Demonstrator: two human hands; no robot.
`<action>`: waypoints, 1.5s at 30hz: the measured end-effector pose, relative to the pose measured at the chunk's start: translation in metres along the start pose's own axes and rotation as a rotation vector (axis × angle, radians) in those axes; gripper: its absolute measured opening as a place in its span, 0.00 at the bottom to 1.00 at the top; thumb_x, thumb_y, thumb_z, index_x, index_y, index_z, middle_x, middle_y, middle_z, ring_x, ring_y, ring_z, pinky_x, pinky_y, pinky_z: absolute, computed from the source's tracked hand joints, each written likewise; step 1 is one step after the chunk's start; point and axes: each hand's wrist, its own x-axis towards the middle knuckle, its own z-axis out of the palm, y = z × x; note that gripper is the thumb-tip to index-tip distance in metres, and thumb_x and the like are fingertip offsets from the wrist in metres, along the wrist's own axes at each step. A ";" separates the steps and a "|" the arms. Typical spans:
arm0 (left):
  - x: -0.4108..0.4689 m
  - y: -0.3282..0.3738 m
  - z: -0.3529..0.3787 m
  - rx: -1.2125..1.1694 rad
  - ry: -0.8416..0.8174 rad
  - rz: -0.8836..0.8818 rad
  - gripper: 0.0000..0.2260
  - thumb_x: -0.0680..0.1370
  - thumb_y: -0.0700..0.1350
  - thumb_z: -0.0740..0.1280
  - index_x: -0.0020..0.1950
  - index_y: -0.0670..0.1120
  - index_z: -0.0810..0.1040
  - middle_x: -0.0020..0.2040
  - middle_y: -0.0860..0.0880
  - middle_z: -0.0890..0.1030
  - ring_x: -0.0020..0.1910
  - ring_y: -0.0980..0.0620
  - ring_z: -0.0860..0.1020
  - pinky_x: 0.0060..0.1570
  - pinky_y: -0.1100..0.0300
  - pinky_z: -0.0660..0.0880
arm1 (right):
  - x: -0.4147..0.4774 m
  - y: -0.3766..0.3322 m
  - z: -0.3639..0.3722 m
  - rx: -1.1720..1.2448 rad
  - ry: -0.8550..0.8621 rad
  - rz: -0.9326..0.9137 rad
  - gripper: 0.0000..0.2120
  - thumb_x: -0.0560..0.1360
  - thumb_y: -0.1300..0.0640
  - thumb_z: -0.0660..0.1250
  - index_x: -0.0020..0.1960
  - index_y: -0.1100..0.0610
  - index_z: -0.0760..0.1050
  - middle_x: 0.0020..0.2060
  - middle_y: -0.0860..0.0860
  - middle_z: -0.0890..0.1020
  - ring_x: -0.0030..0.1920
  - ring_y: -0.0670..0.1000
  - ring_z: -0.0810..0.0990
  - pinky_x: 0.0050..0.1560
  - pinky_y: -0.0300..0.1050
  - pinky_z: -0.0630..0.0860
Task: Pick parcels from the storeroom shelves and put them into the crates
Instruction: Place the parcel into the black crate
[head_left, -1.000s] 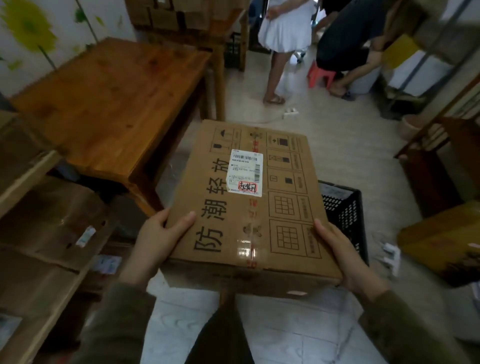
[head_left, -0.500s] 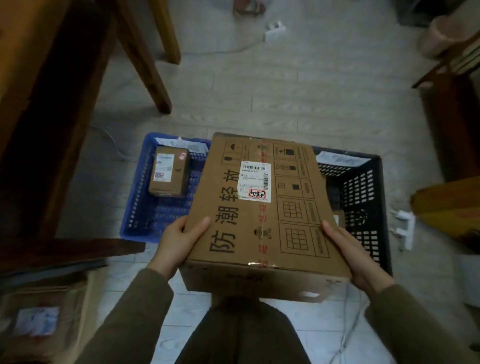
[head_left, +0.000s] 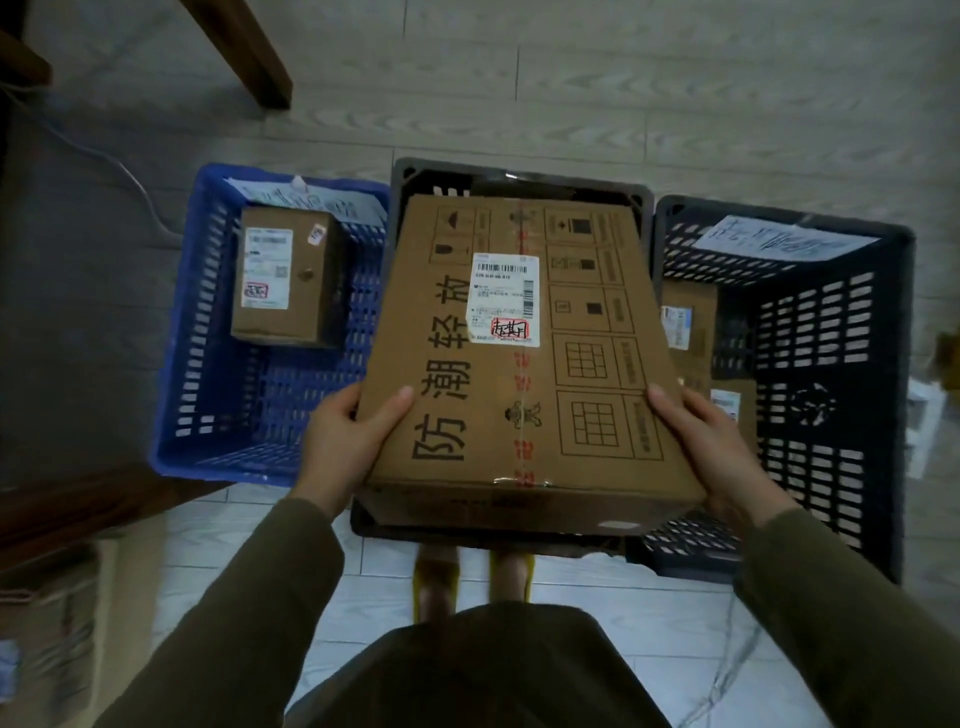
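Note:
I hold a large flat cardboard parcel (head_left: 519, 395) with a white shipping label above the middle black crate (head_left: 415, 174), which it mostly covers. My left hand (head_left: 348, 441) grips its near left edge, thumb on top. My right hand (head_left: 711, 447) grips the near right edge the same way. To the left stands a blue crate (head_left: 208, 364) with one small parcel (head_left: 283, 275) in it. On the right, a dark crate (head_left: 841, 374) contains two small parcels (head_left: 691, 322), partly hidden behind the big one.
A wooden table leg (head_left: 244, 52) stands on the tiled floor beyond the crates. Dark wooden furniture (head_left: 78, 504) and cardboard lie at the lower left. A cable (head_left: 130, 182) runs along the floor left of the blue crate. My feet (head_left: 472, 571) are just before the middle crate.
My view has tilted down from the room to the floor. The parcel, still held in both hands, has moved from above the blue and dark crates to over the middle crate.

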 end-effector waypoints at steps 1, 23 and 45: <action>0.009 -0.004 0.003 0.011 0.007 0.005 0.14 0.74 0.49 0.68 0.58 0.47 0.76 0.46 0.52 0.80 0.46 0.55 0.79 0.45 0.60 0.76 | 0.009 0.002 0.001 -0.029 0.010 -0.022 0.16 0.76 0.50 0.63 0.62 0.52 0.72 0.50 0.53 0.81 0.46 0.51 0.82 0.39 0.41 0.76; 0.082 -0.055 0.050 0.518 0.130 0.276 0.15 0.78 0.51 0.64 0.56 0.40 0.75 0.53 0.41 0.79 0.51 0.44 0.77 0.49 0.54 0.74 | 0.091 0.033 0.033 -0.709 0.201 -0.272 0.18 0.79 0.57 0.60 0.67 0.60 0.68 0.63 0.56 0.75 0.62 0.53 0.73 0.56 0.41 0.68; 0.031 -0.056 0.034 0.445 -0.201 -0.001 0.17 0.80 0.45 0.61 0.66 0.41 0.70 0.63 0.42 0.76 0.62 0.44 0.74 0.60 0.54 0.71 | 0.036 0.039 0.083 -1.060 -0.139 -0.081 0.21 0.76 0.58 0.65 0.68 0.58 0.68 0.65 0.54 0.75 0.65 0.54 0.73 0.63 0.45 0.69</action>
